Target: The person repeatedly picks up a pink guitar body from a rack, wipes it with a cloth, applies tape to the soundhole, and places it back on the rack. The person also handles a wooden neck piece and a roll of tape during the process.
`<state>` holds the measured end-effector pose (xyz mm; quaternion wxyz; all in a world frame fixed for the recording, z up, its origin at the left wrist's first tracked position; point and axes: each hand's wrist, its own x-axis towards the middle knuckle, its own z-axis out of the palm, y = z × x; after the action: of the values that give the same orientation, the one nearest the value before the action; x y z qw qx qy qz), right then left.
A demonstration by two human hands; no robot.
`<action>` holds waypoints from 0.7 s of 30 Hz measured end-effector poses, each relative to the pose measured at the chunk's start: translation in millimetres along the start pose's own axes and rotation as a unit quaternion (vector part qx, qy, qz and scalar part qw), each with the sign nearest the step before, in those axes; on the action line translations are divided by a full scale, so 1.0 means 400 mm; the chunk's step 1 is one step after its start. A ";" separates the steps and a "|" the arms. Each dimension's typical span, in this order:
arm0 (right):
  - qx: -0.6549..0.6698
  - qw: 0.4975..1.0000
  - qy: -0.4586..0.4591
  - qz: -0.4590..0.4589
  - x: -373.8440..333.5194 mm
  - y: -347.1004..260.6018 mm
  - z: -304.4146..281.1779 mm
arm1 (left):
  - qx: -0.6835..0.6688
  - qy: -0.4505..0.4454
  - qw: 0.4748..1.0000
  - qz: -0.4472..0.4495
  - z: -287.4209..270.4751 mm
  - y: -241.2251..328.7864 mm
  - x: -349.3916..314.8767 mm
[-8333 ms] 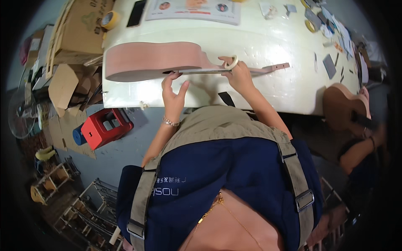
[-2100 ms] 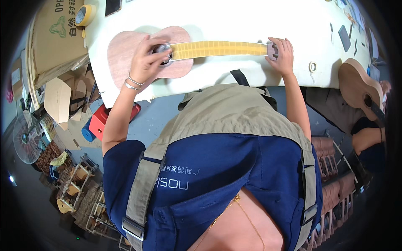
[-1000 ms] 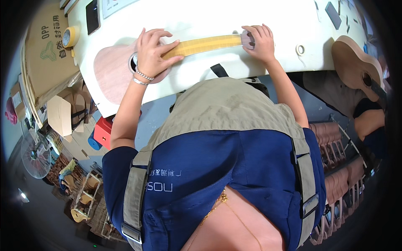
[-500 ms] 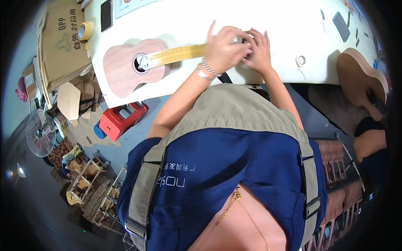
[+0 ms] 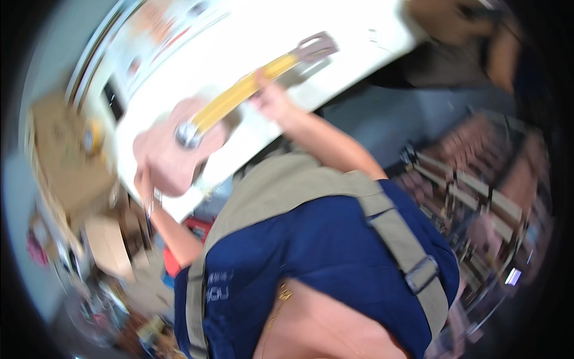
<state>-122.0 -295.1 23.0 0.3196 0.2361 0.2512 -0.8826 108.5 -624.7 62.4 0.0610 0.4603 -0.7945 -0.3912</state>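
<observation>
A blurred, tilted view looks down past a person's blue top with tan straps to a white table (image 5: 359,66). A small unfinished ukulele (image 5: 179,155) lies slanted across the table, its pale pink body low and left, its neck wrapped in yellow tape (image 5: 239,96) running up and right to the headstock. The left hand (image 5: 145,185) sits at the lower left edge of the body, wrist bent, forearm rising from below; a bracelet shows at the wrist. Blur hides whether its fingers curl around the body's edge or only rest against it. The right hand (image 5: 269,99) reaches forward on a nearly straight arm and closes on the taped neck about midway, fingers wrapped over it. Just left of this grip, a round metal ring (image 5: 188,134) sits at the soundhole. Cardboard boxes (image 5: 60,155) stand left of the table.
</observation>
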 end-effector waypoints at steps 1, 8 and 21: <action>-0.051 0.998 0.015 -0.035 -0.067 -0.017 0.055 | -0.101 -0.007 0.995 -0.026 0.001 -0.025 0.008; -0.126 0.918 -0.108 -0.360 -0.569 -0.339 -0.019 | -0.174 -0.455 0.863 0.136 0.131 0.341 -0.081; -0.133 0.606 -0.027 -0.784 -1.326 -0.458 -0.119 | -0.059 -0.905 0.411 0.089 0.953 0.567 -0.637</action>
<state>128.1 92.0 346.7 -0.4597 -0.1205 0.4463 -0.7583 -76.0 -149.2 21.6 -0.6321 -0.2394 -0.4001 -0.6189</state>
